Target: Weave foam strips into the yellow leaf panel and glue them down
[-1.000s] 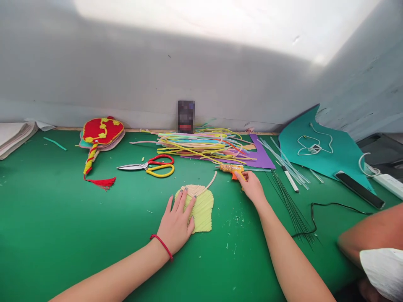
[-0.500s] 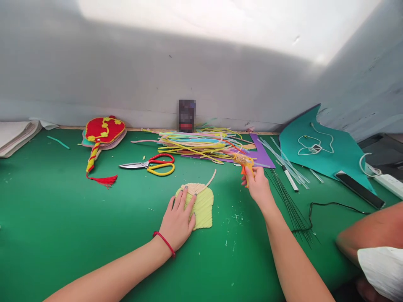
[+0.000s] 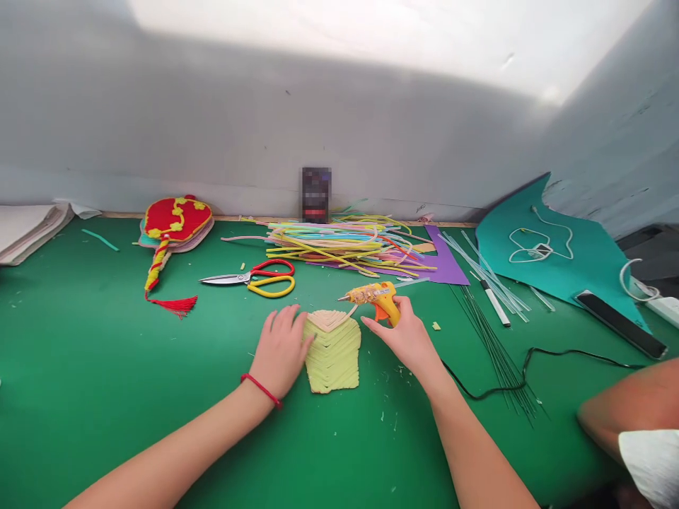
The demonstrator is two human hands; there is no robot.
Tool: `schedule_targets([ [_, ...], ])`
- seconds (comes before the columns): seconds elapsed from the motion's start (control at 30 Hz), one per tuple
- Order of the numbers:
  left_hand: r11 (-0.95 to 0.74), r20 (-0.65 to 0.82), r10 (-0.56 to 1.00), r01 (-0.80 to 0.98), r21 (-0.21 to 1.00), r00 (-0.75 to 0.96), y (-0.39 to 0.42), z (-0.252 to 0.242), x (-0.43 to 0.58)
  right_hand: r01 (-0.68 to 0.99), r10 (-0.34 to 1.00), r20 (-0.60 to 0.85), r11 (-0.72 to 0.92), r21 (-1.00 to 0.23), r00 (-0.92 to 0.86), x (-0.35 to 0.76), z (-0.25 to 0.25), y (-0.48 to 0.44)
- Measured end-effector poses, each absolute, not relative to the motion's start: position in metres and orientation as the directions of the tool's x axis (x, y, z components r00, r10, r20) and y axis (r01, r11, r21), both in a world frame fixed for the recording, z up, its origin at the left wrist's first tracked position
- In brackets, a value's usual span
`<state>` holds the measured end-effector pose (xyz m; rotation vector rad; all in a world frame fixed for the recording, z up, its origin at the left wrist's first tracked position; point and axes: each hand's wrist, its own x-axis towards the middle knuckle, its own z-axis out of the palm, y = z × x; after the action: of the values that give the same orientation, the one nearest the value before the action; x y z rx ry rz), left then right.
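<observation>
A pale yellow-green panel [image 3: 334, 360] of pipe cleaners in slanted rows lies on the green table. A cream pipe cleaner section [image 3: 329, 320] covers its top, with a loose end rising at the upper right. My left hand [image 3: 281, 350], wearing a red cord bracelet, rests at the panel's left edge, fingers stretched out and some tips touching it. To the panel's upper right, my right hand [image 3: 411, 336] holds a yellow hot glue gun [image 3: 371, 293] by its handle, thumb apart from the grip. The nozzle points left, above the cream section.
Red-and-yellow-handled scissors [image 3: 249, 277] lie behind my left hand. A pile of pipe cleaners [image 3: 329, 244] and purple sheet [image 3: 450, 272] sit farther back. A decorated red fan [image 3: 177, 219] lies left; glue sticks [image 3: 488, 276], dark wires [image 3: 496, 360] and a black cable [image 3: 477, 396] are right.
My right hand has brought the glue gun left and nearer, close to the panel. My left hand has slid left off the panel's middle, and the cream loose end shows less.
</observation>
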<state>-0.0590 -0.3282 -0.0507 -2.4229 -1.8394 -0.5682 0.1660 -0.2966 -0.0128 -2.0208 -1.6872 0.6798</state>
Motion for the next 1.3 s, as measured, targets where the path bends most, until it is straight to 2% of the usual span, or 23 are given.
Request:
schedule_targets([
  [0.17, -0.346, 0.270, 0.933, 0.787, 0.510, 0.236, -0.285, -0.052, -0.089, 0.764, 0.978, -0.066, -0.194, -0.615, 0.196, 0.179, -0.006, -0.297],
  [0.3, -0.330, 0.255, 0.943, 0.690, 0.644, 0.214, -0.274, -0.060, -0.094, 0.773, 0.977, -0.078, -0.207, -0.600, 0.201, 0.178, -0.002, -0.300],
  [0.63, -0.274, 0.177, 0.962, 0.716, 0.642, 0.209, -0.273, -0.066, -0.093, 0.792, 0.980, -0.050, -0.186, -0.582, 0.193, 0.176, -0.004, -0.303],
  [0.9, -0.281, 0.199, 0.959, 0.629, 0.725, 0.200, -0.273, -0.063, -0.095, 0.787, 0.980, -0.065, -0.191, -0.587, 0.190, 0.180, -0.007, -0.299],
  [1.07, -0.365, 0.274, 0.930, 0.682, 0.633, 0.244, -0.276, -0.060, -0.093, 0.777, 0.978, -0.085, -0.203, -0.596, 0.191, 0.178, -0.009, -0.298],
  [1.17, -0.414, 0.290, 0.910, 0.668, 0.618, 0.296, -0.279, -0.059, -0.090, 0.729, 0.973, -0.116, -0.228, -0.646, 0.202, 0.170, -0.010, -0.299],
  [1.3, -0.361, 0.214, 0.930, 0.637, 0.681, 0.298, -0.281, -0.060, -0.088, 0.520, 0.972, -0.208, -0.234, -0.821, 0.108, 0.155, -0.016, -0.302],
])
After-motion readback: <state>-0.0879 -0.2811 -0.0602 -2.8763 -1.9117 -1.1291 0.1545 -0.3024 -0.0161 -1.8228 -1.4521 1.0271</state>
